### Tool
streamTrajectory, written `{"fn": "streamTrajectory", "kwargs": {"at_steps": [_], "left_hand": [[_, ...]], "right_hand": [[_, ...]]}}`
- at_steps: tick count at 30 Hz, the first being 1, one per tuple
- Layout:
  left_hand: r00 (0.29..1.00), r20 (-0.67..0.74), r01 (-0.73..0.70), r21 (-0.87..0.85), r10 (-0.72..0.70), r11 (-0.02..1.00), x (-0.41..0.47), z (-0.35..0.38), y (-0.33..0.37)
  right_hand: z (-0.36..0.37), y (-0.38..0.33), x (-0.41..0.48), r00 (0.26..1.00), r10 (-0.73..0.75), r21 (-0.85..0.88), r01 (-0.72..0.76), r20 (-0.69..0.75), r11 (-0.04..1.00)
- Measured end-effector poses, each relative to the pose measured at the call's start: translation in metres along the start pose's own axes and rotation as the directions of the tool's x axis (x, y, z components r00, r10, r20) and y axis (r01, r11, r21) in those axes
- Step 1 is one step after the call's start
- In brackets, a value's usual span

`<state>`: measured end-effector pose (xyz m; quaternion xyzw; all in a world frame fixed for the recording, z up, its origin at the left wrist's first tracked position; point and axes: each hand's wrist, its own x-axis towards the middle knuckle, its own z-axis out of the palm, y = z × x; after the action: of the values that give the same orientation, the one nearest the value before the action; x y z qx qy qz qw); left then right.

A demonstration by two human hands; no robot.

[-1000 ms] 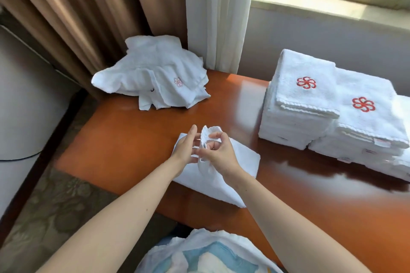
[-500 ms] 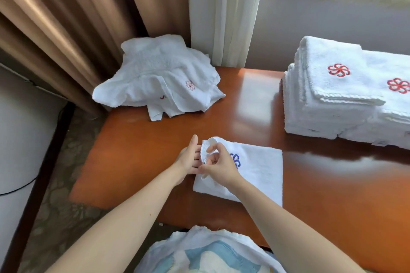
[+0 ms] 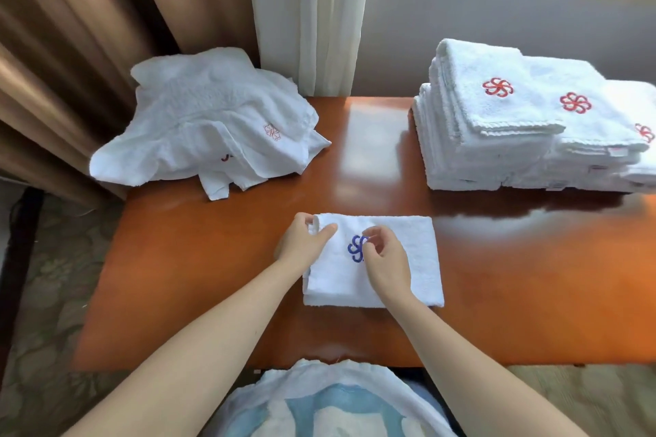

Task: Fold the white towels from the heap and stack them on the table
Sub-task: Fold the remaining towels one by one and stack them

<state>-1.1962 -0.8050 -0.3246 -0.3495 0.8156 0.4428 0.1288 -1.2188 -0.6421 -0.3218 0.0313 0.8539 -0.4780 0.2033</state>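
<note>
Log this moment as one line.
step: folding | towel: flat on table | left hand: pinches its far-left corner | right hand: curled over blue logo, grip unclear | heap: far left | stacks: far right

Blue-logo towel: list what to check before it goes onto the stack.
1. Fold of towel flat on table: ok.
2. Grip of left hand on its far left corner: ok.
3. Grip of right hand: cannot tell; fingers curl over the logo.
4. Top of stack free: ok.
5. Bare table between towel and stack: ok.
</note>
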Motion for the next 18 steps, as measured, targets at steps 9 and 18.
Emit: {"fn": "streamTrajectory", "kwargs": {"at_steps": [9, 18], "left_hand": [[0.997, -0.061, -0.040, 0.009, 0.040, 0.999, -0.011, 0.000, -0.021], [0.727, -0.032, -0.603, 0.449, 0.686, 0.659, -0.020, 0.027, 0.000]], "right_hand": [[-0.005, 0.014, -0.002, 0.993, -0.114, -0.243, 0.106, -0.019, 0.964], [-0.024, 0.019, 0.009, 0.912, -0.374, -0.454, 0.264, -0.170, 0.851]]}}
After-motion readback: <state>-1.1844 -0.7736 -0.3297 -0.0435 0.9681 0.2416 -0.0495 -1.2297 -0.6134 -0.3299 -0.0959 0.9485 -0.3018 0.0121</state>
